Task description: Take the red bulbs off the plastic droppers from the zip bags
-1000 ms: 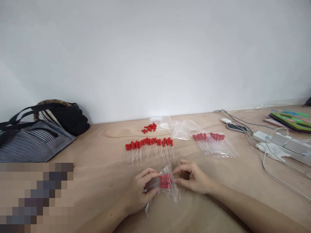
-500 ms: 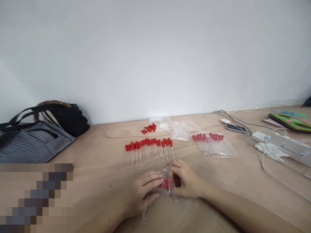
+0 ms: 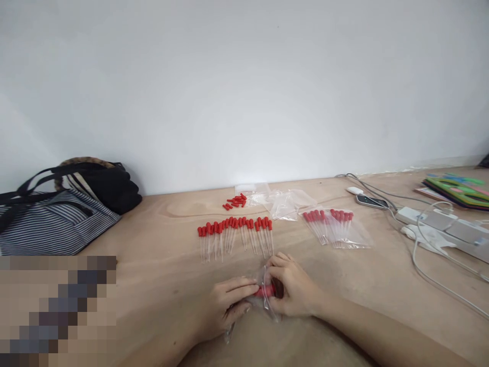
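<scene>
Clear bag (image 3: 271, 312): on the near side of the dropper row (image 3: 239, 223), between both hands; crumpled, red bulbs (image 3: 266, 291) showing through the plastic, one corner sticking out below the left hand.
Left hand (image 3: 225, 306): nearer than the dropper row; grasping the bag, fingers laid over the top, thumb below.
Right hand (image 3: 292, 285): just nearer than the dropper row's right end; fingers and thumb pinching the bag's bulb end, palm side partly hidden.
Tabletop (image 3: 153, 255): pale wood grain, under the dropper row and around it.
Dropper row: upright bulbs pointing away, clear stems toward the person, set side by side, slightly uneven, some touching.
Striped bag (image 3: 57, 221): well left of the dropper row, dark straps, black bundle (image 3: 110, 188) against it.
Power strip (image 3: 468, 243): well right of the dropper row, white, adapters plugged in.
Filled bags (image 3: 357, 237): right of the dropper row, two overlapping, red-bulbed droppers inside each.
Loose red pieces (image 3: 236, 201): small pile just beyond the dropper row.
Flat bags (image 3: 288, 204): beyond the dropper row's right end, clear, spread out.
Dark device (image 3: 371, 202): beyond and right of the dropper row, white item (image 3: 354, 190) near.
Coloured boards (image 3: 456, 191): far right of the dropper row, stacked.
Wall (image 3: 244, 92): behind the dropper row, plain white.
</scene>
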`<action>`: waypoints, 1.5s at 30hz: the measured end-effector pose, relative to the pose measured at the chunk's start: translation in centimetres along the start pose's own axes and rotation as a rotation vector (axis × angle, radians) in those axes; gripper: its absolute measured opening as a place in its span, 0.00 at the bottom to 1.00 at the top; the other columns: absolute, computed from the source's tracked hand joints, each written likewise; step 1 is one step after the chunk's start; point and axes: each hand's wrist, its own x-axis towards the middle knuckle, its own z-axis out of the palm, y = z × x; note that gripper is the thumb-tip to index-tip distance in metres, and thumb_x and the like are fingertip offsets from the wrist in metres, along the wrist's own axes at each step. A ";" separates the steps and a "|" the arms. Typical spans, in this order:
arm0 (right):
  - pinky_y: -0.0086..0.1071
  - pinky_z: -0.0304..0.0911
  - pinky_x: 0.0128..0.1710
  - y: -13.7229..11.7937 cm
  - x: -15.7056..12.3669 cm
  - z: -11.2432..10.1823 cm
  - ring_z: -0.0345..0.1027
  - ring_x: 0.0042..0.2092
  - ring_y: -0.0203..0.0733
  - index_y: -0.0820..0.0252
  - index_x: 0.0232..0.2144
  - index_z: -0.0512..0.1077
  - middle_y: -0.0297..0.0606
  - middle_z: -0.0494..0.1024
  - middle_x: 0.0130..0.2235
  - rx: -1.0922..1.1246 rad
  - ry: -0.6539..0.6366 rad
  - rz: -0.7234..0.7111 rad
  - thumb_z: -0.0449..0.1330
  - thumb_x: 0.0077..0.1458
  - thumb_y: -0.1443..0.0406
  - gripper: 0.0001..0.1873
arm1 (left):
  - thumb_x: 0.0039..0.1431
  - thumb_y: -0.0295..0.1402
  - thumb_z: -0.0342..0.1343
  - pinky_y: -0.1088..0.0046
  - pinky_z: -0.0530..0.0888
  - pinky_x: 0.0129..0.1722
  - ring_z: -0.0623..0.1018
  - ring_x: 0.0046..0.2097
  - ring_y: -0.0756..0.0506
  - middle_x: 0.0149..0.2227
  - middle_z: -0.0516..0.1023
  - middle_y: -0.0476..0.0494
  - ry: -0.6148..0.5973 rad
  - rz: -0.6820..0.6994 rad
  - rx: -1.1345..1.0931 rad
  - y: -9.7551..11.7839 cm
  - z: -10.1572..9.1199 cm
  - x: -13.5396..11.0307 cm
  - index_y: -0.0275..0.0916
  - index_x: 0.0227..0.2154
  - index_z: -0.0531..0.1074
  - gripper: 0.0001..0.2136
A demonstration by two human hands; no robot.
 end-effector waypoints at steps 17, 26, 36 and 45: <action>0.33 0.45 0.34 0.6 -0.5 0.1 0.60 0.37 0.36 0.50 0.37 0.71 0.31 0.75 0.35 -0.210 0.006 -0.275 0.56 0.52 0.63 0.08 | 0.56 0.28 0.49 0.71 0.71 0.46 0.73 0.47 0.46 0.49 0.72 0.44 -0.112 -0.213 -0.136 0.0 -0.4 0.1 0.44 0.52 0.60 0.20; 0.36 0.42 0.35 0.6 -0.5 -0.1 0.57 0.31 0.37 0.56 0.27 0.71 0.33 0.73 0.25 -0.278 0.087 -0.315 0.56 0.46 0.67 0.04 | 0.54 0.28 0.49 0.70 0.71 0.44 0.74 0.44 0.46 0.47 0.73 0.44 -0.138 -0.277 -0.149 0.4 -0.7 0.3 0.44 0.51 0.62 0.19; 0.34 0.46 0.37 1.1 -0.6 -1.0 0.62 0.31 0.34 0.54 0.27 0.73 0.31 0.74 0.27 -0.213 -0.044 -0.239 0.57 0.46 0.68 0.05 | 0.54 0.31 0.51 0.70 0.71 0.45 0.73 0.46 0.45 0.48 0.72 0.44 -0.146 -0.293 -0.131 0.2 -0.7 0.1 0.44 0.51 0.63 0.19; 0.39 0.48 0.51 3.9 -1.0 -3.4 0.68 0.33 0.33 0.52 0.35 0.74 0.32 0.76 0.31 0.041 -0.100 -0.280 0.57 0.47 0.68 0.11 | 0.55 0.35 0.52 0.67 0.69 0.49 0.71 0.50 0.43 0.49 0.71 0.44 -0.185 -0.301 -0.141 0.5 -1.2 0.4 0.46 0.51 0.63 0.19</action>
